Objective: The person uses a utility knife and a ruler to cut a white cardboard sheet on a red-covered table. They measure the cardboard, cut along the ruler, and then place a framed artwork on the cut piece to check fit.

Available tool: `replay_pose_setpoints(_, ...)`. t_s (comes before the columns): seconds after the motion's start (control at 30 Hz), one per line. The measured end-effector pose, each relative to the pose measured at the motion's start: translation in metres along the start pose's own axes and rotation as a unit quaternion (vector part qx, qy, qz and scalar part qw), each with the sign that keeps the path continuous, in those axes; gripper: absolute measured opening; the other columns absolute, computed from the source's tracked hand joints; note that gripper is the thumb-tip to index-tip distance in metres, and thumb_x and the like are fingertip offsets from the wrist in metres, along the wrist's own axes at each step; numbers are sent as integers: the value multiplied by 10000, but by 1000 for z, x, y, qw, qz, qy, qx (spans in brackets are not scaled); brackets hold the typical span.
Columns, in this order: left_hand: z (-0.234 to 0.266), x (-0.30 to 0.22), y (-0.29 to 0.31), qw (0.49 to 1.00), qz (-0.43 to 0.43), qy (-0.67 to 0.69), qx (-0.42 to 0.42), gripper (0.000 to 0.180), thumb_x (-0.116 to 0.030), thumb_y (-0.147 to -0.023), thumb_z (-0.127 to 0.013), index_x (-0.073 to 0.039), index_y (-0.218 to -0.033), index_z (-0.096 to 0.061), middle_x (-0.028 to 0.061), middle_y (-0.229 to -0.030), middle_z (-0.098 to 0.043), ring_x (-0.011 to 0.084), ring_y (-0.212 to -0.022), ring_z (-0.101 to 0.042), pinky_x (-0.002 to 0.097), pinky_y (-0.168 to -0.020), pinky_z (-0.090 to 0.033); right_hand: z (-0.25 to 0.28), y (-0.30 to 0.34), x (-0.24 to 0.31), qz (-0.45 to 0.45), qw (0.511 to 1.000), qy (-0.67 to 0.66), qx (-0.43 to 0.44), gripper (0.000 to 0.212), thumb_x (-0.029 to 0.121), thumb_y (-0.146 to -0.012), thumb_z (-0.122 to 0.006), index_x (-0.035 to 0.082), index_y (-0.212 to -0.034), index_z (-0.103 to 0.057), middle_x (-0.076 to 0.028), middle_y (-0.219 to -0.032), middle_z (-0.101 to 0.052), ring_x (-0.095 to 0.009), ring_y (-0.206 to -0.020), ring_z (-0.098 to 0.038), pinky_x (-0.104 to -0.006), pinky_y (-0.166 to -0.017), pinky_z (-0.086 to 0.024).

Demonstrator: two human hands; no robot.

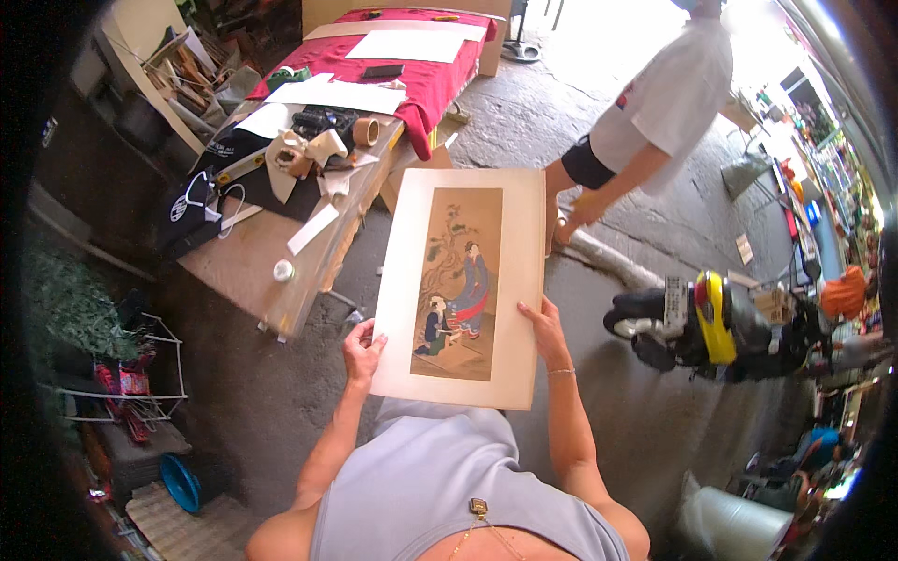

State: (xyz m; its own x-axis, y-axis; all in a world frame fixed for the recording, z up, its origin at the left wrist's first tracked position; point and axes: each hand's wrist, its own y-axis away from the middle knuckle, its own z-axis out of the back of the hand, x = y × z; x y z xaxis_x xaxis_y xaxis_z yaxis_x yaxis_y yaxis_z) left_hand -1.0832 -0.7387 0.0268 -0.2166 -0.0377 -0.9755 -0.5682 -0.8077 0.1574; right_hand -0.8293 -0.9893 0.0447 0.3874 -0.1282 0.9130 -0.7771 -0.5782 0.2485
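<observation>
A matted art print point(458, 280) with a wide cream border is held up in front of me, slightly tilted. Its tan picture shows two robed figures beside a tree. My left hand point(363, 352) grips the lower left edge, thumb on the front and fingers mostly behind. On the right edge, a little higher, my right hand point(545, 329) pinches the border the same way. The hidden fingers of both hands lie behind the board.
A worktable point(271, 266) at the left carries tape rolls, papers and a black bag; a red cloth point(432, 93) covers its far part. Another person point(655, 112) in a white shirt stands beyond the print. A yellow and black motorcycle point(716, 323) is parked at the right.
</observation>
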Motion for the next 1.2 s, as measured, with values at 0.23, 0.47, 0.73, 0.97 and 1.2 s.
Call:
replay_pose_setpoints(0.23, -105, -28, -215, 993, -19, 94, -63, 336, 75, -801, -642, 52, -1131, -590, 86, -979, -677, 131, -868, -651, 260, -794, -534, 1, -269, 67, -1, 998, 4, 60, 367, 73, -873, -660, -38, -1207, -555, -74, -1069, -659, -125, -894, -639, -273, -783, -535)
replay_pose_setpoints(0.47, -190, -87, -420, 996, -14, 68, -64, 299, 63, -817, -620, 25, -1113, -596, 54, -903, -681, 105, -779, -641, 234, -723, -526, 9, -502, 132, -32, 997, -18, 72, 388, 69, -849, -687, -27, -1203, -562, -76, -1025, -670, -138, -849, -654, -289, -747, -552)
replay_pose_setpoints(0.73, -295, -134, -599, 986, -52, 100, -125, 264, 29, -829, -616, 18, -1089, -573, 71, -948, -665, 114, -832, -631, 254, -773, -508, 24, -759, 195, -93, 983, -16, 159, 366, 113, -910, -599, -6, -1249, -527, -89, -1062, -647, -162, -881, -646, -304, -762, -544)
replay_pose_setpoints(0.97, -370, -173, -675, 955, -4, 130, -267, 267, 23, -851, -608, 29, -1112, -551, 91, -976, -659, 131, -867, -625, 263, -784, -498, 7, -918, 251, -211, 949, -74, 222, 447, 181, -939, -432, 22, -1356, -464, -91, -1152, -618, -186, -956, -634, -324, -823, -531)
replay_pose_setpoints(1.2, -392, -196, -768, 912, -7, 176, -370, 294, 2, -871, -613, 27, -1153, -538, 81, -1011, -651, 133, -905, -604, 265, -849, -461, -58, -1063, 286, -216, 919, -49, 326, 416, 143, -946, -414, 5, -1334, -473, -92, -1144, -624, -178, -978, -627, -308, -826, -522)
